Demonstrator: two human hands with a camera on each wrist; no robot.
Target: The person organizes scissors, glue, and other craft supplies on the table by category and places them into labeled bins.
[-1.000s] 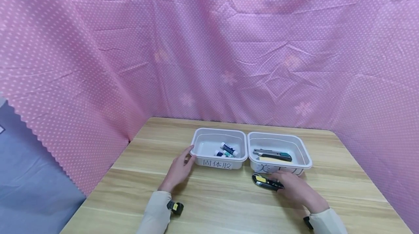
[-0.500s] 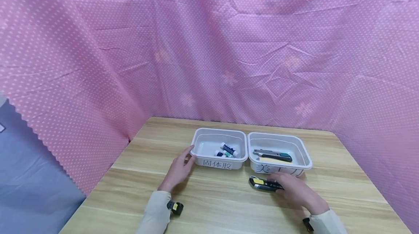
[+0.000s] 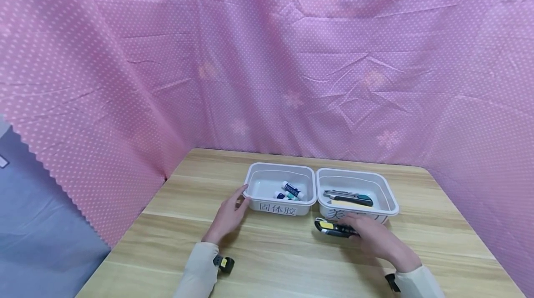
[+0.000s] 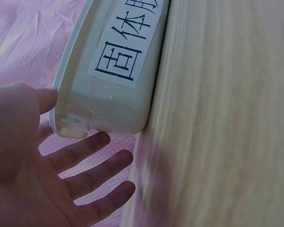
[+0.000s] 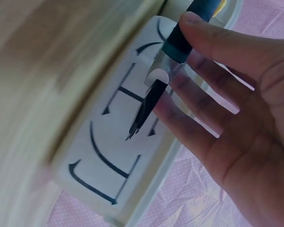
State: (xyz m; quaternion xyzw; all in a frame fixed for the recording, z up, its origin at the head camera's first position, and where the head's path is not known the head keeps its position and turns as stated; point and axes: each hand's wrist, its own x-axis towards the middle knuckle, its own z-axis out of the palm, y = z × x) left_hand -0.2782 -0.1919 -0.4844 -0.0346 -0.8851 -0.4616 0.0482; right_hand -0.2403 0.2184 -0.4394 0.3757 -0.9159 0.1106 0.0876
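Note:
My right hand (image 3: 369, 235) pinches a black utility knife (image 3: 333, 227) with a yellow slider, in front of the right white bin (image 3: 392, 209). The right wrist view shows the thumb on one side of the knife (image 5: 179, 43) and fingers on the other; its dark narrow end points down past the bin's label. At the left white bin (image 3: 250, 201), my left hand (image 3: 228, 214) touches the near left corner. In the left wrist view its thumb lies at the rim and the other fingers are spread and mostly straight.
Glue sticks (image 3: 293, 190) lie in the left bin. In the right bin are a grey-green utility knife (image 3: 348, 197) and a yellow item (image 3: 348, 204), partly hidden by the front wall. The bins stand side by side on a wooden table (image 3: 275, 256). A pink curtain (image 3: 292, 57) hangs behind.
The held utility knife has shifted left, first dipping slightly nearer, then rising a little with the right hand. My left hand and both bins have stayed put.

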